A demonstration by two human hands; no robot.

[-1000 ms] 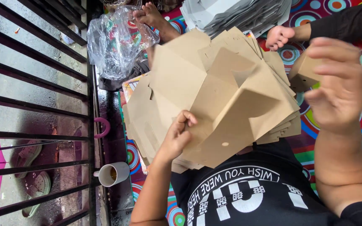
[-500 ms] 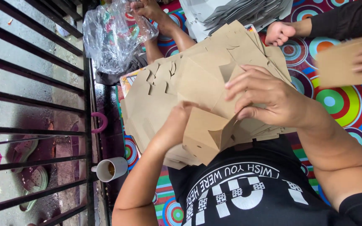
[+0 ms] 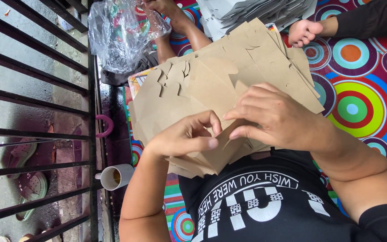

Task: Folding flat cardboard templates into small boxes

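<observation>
A stack of flat brown die-cut cardboard blanks rests on my lap, above my black printed shirt. My left hand pinches the near edge of the top cardboard piece between thumb and fingers. My right hand lies over the same piece from the right, its fingertips pressing a fold close to my left fingers. The two hands almost touch. The part of the piece beneath them is hidden.
A colourful circle-patterned mat covers the floor. Another person's foot and a grey card stack lie beyond. Someone else's hand is at a crumpled plastic bag. A cup stands by black metal bars.
My right hand has come down from the raised, open position at the right onto the cardboard. The lifted, folded piece has been lowered flat against the stack.
</observation>
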